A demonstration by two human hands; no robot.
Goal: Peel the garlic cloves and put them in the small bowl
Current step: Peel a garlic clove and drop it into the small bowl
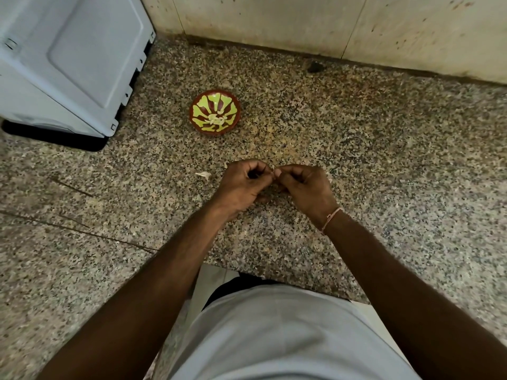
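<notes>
A small red bowl (214, 112) with a green leaf pattern stands on the speckled granite counter (384, 149), and several pale peeled garlic cloves (216, 119) lie in its bottom. Nearer to me, my left hand (241, 185) and my right hand (304, 187) meet fingertip to fingertip just above the counter. Both pinch one garlic clove (275, 171), of which only a pale sliver shows between the fingers. A scrap of white garlic skin (203, 174) lies on the counter left of my left hand.
A light grey appliance (68, 58) on a black base fills the back left corner. A stained tiled wall (329, 26) runs along the back edge. A small dark object (315, 66) lies at the wall's foot. The counter's front edge is by my waist.
</notes>
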